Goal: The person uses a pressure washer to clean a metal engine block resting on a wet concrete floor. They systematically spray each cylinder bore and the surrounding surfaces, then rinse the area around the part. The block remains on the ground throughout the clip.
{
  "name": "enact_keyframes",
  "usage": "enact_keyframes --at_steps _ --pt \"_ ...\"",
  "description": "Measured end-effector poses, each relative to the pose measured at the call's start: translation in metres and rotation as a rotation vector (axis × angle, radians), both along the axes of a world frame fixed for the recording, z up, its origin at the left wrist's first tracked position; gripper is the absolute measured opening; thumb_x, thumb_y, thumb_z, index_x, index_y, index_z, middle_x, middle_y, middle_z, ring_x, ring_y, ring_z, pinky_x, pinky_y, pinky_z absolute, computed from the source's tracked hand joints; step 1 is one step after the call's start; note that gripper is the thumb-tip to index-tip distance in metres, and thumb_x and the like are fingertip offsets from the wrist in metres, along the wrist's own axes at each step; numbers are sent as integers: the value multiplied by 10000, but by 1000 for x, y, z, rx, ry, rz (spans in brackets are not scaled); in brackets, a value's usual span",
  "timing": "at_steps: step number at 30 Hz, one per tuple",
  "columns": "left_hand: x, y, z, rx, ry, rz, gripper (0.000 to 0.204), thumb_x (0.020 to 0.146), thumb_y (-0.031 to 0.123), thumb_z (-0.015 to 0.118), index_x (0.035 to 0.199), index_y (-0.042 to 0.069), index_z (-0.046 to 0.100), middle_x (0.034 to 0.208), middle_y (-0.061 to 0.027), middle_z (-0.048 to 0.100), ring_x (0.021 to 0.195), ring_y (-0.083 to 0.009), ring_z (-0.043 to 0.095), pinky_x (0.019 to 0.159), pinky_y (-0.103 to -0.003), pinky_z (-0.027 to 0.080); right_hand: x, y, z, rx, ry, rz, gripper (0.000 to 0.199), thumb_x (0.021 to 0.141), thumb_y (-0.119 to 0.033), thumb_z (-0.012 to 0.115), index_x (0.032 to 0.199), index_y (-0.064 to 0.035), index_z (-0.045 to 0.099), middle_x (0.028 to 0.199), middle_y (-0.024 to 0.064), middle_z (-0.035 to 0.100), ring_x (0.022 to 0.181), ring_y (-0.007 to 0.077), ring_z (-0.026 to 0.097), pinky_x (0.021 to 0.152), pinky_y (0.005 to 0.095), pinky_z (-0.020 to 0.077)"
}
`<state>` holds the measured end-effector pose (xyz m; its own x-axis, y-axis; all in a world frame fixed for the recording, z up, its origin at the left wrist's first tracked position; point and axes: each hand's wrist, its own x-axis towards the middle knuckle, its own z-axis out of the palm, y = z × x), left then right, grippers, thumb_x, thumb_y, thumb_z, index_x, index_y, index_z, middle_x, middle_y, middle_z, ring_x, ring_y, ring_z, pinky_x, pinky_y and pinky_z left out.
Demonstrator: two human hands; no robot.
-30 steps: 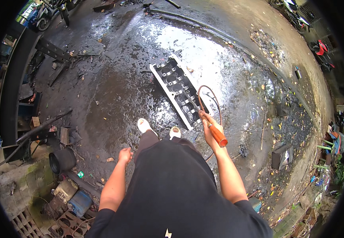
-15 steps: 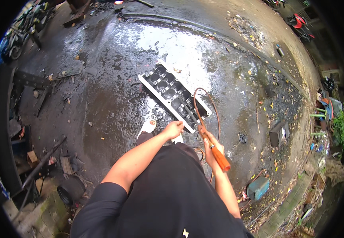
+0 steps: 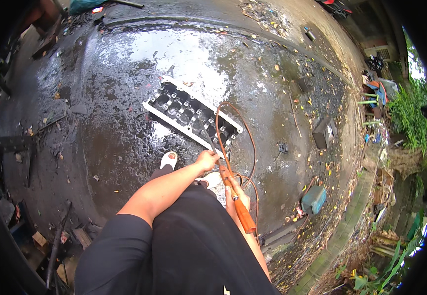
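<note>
My right hand [image 3: 238, 196] is closed round the orange body of a long spray gun [image 3: 243, 216], its thin dark lance pointing away from me. My left hand [image 3: 207, 161] is closed at the lance, just ahead of the orange part; its fingertips are partly hidden. Beyond both hands, a metal engine cylinder head [image 3: 176, 123] lies on the wet ground, pale along its edges and black inside its row of cavities. The lance tip reaches over its near right part. A reddish-brown hose [image 3: 253, 142] loops beside the gun.
My white shoes [image 3: 168, 159] stand close to the cylinder head. At the right are a teal container [image 3: 314, 199], a dark box [image 3: 324, 132] and a mossy kerb [image 3: 329, 243]. Dark bars and wood scraps [image 3: 82, 238] lie at lower left. Wet, dirty concrete [image 3: 120, 162] surrounds me.
The view has shifted, so the scene sits further left. My left hand has come to the lance, where before it was apart from it. My right hand still holds the spray gun.
</note>
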<state>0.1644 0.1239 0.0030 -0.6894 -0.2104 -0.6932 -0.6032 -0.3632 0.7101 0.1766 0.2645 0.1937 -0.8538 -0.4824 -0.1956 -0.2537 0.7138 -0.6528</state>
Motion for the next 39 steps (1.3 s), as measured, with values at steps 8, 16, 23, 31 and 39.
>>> enact_keyframes --at_steps 8,16,23,31,39 --pt "3 -4 -5 44 -17 6 307 894 269 579 1008 -14 609 788 -65 633 499 -89 466 423 -257 352 5 -4 0 -56 9 23 333 859 -156 593 1183 -78 589 1006 192 651 870 351 653 732 378 517" --pt "5 -6 -1 22 -59 21 323 865 290 583 941 -16 652 834 -104 682 765 -180 625 724 -314 467 -1 -4 3 -63 19 63 329 860 -158 592 1179 -77 591 976 200 654 813 344 663 706 379 519" --pt "4 -5 -6 51 -30 28 344 901 265 571 1097 -18 567 816 -67 635 506 -81 467 430 -242 373 -8 -4 9 42 -14 104 339 864 -189 585 1191 -104 585 899 194 660 721 348 659 650 386 519" --pt "-1 -1 9 448 -151 256 259 913 238 537 1001 -5 544 738 -57 583 550 -130 534 432 -279 432 -9 -6 10 44 -25 157 446 832 -234 632 1248 -123 514 846 203 658 732 364 655 653 415 514" --pt "-17 17 31 173 -237 237 237 878 125 476 745 -55 553 582 -137 548 396 -179 493 312 -345 306 -7 11 12 396 -238 -3 414 772 -319 706 1030 -72 497 694 185 618 652 353 630 607 453 472"
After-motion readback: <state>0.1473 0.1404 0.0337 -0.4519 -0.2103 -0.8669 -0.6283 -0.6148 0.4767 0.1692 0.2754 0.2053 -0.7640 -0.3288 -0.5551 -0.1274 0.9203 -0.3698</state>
